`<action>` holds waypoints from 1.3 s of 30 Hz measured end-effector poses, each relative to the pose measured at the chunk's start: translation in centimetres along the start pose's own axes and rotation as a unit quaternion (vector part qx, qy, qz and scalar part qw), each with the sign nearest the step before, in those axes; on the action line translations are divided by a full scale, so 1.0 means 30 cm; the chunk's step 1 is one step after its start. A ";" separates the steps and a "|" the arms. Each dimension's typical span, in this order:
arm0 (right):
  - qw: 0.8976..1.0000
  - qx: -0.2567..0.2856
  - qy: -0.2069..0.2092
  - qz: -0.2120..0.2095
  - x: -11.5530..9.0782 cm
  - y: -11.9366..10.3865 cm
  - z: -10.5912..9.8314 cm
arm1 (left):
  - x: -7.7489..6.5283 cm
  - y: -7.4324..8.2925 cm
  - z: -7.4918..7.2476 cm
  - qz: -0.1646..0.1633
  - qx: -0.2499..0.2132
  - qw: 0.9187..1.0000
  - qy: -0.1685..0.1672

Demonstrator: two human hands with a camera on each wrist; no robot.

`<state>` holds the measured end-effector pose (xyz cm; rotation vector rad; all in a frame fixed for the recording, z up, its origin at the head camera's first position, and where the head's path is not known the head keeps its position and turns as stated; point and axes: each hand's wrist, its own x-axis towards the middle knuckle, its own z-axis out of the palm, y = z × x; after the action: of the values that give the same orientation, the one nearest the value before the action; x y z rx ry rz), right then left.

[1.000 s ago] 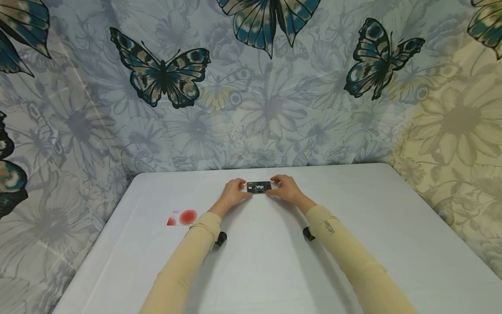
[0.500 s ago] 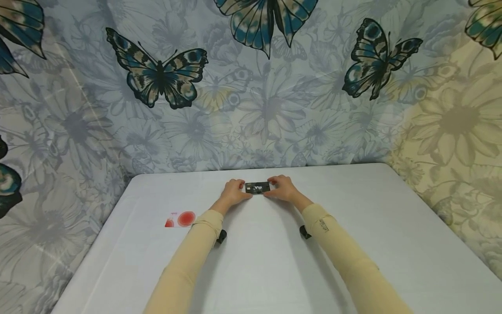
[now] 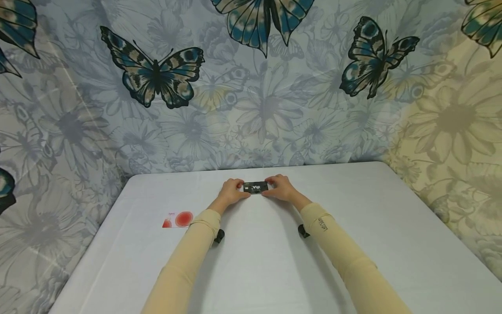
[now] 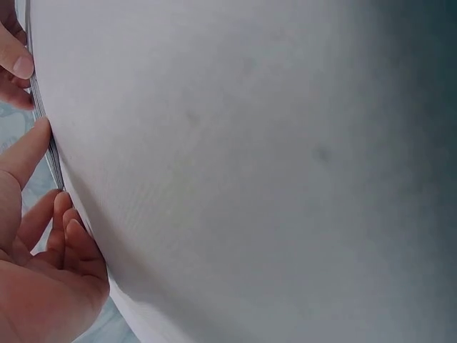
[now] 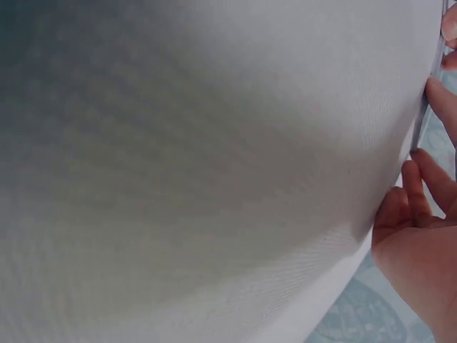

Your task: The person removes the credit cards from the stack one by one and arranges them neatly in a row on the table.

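Observation:
A black card marked "Vip" [image 3: 256,187] lies near the far edge of the white table, between both hands. My left hand [image 3: 232,191] pinches its left end, thumb at the near corner and index finger at the far one. At the right end my right hand [image 3: 283,188] pinches the same way. From the side, the left wrist view shows a layered edge, like a thin stack of cards [image 4: 53,163], between the thumb and fingers of my left hand [image 4: 53,264]. Beside the right end, my right hand [image 5: 421,214] has its other fingers curled by the tabletop.
A white card with a red circle [image 3: 183,219] lies flat on the white table [image 3: 251,261], left of the left forearm. Behind the table's far edge rises a wall covering with butterflies [image 3: 154,72] and flowers. Black wrist cameras hang under both sleeves.
The head view has drifted slightly, so everything sits a little further left in it. The right hand's fingers have come slightly further in over the card's right end; the left hand stays at its end.

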<state>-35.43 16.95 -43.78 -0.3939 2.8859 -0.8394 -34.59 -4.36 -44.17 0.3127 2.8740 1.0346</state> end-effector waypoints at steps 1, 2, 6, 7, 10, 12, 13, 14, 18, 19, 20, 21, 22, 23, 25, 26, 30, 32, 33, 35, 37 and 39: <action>1.000 0.000 -0.001 -0.001 0.001 0.000 0.000 | -0.001 0.000 -0.002 0.000 0.001 1.000 0.000; 1.000 -0.001 -0.001 -0.002 0.001 0.000 0.000 | -0.001 0.001 -0.003 0.000 -0.001 1.000 0.001; 1.000 -0.001 0.000 -0.005 0.002 0.002 -0.001 | -0.002 0.000 -0.008 0.004 -0.011 1.000 0.005; 1.000 -0.002 0.001 -0.007 0.002 0.003 -0.001 | -0.002 0.000 -0.009 0.005 -0.013 1.000 0.006; 1.000 -0.001 0.003 -0.009 0.001 0.007 0.000 | -0.005 0.000 -0.012 0.006 -0.018 1.000 0.008; 1.000 -0.002 0.004 -0.010 -0.001 0.006 0.000 | -0.007 0.002 -0.013 0.004 -0.020 1.000 0.004; 1.000 0.000 0.004 -0.009 -0.002 0.005 0.000 | -0.009 0.003 -0.014 0.002 -0.021 1.000 0.003; 1.000 0.001 0.005 -0.010 -0.004 0.002 -0.001 | -0.011 0.004 -0.015 0.001 -0.023 1.000 0.002; 1.000 0.009 0.008 -0.009 -0.012 -0.007 -0.004 | -0.016 0.007 -0.018 0.002 -0.032 0.999 0.002; 1.000 0.011 0.010 -0.011 -0.013 -0.008 -0.005 | -0.017 0.007 -0.018 0.004 -0.035 0.999 0.003; 1.000 0.014 0.011 -0.012 -0.014 -0.008 -0.005 | -0.016 0.007 -0.018 0.006 -0.038 0.999 0.005; 1.000 0.016 0.013 -0.015 -0.015 -0.008 -0.005 | -0.016 0.006 -0.018 0.007 -0.042 0.999 0.007; 1.000 0.019 0.015 -0.017 -0.016 -0.007 -0.005 | -0.016 0.006 -0.019 0.008 -0.044 0.999 0.008; 0.999 0.022 0.017 -0.020 -0.016 -0.006 -0.005 | -0.015 0.006 -0.019 0.008 -0.047 0.999 0.009; 0.999 0.029 0.021 -0.027 -0.017 -0.003 -0.005 | -0.013 0.006 -0.021 0.013 -0.053 0.998 0.011; 0.999 0.035 0.024 -0.026 -0.018 -0.002 -0.005 | -0.013 0.006 -0.023 0.015 -0.057 0.998 0.012; 0.998 0.051 0.029 -0.023 -0.023 -0.007 -0.006 | -0.017 0.004 -0.029 0.027 -0.069 0.997 0.019; 0.998 0.058 0.030 -0.020 -0.027 -0.011 -0.007 | -0.019 0.004 -0.030 0.027 -0.074 0.997 0.023; 0.998 0.060 0.030 -0.020 -0.029 -0.013 -0.006 | -0.020 0.004 -0.029 0.026 -0.075 0.997 0.025; 0.997 0.065 0.033 -0.022 -0.032 -0.015 -0.004 | -0.023 0.002 -0.028 0.024 -0.076 0.996 0.028; 0.996 0.071 0.039 -0.029 -0.035 -0.015 -0.001 | -0.028 0.001 -0.028 0.025 -0.078 0.996 0.031; 0.996 0.077 0.042 -0.034 -0.040 -0.015 0.001 | -0.034 -0.002 -0.030 0.028 -0.079 0.996 0.036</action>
<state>-34.18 16.89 -43.53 -0.4544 2.8712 -1.1070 -33.72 -5.18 -43.52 0.3540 2.8370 1.2989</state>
